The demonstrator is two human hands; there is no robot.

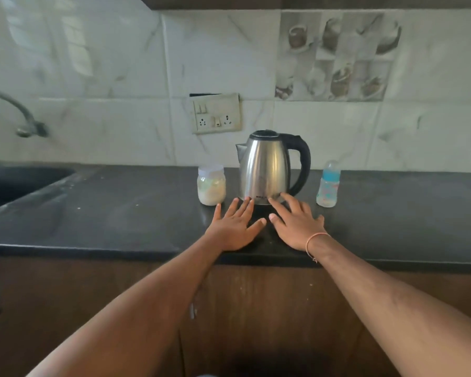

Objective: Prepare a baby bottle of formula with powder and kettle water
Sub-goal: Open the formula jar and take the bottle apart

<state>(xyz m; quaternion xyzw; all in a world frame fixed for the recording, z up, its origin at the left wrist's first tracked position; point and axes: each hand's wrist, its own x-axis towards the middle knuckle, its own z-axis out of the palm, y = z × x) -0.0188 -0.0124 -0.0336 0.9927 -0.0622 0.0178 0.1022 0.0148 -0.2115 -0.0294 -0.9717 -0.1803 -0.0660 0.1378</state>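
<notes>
Both hands flat, fingers spread, holding nothing: left hand (235, 224) & right hand (297, 223) on surface (120, 213), fingertips by kettle (267, 170) base; upright bottle (328, 185) nearer right, jar (211, 185) nearer left

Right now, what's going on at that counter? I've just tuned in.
A person rests both hands flat on the dark counter, holding nothing. The left hand and right hand lie just in front of the steel kettle. A lidded jar of powder stands left of it, the capped baby bottle right. Nothing is opened yet.
</notes>
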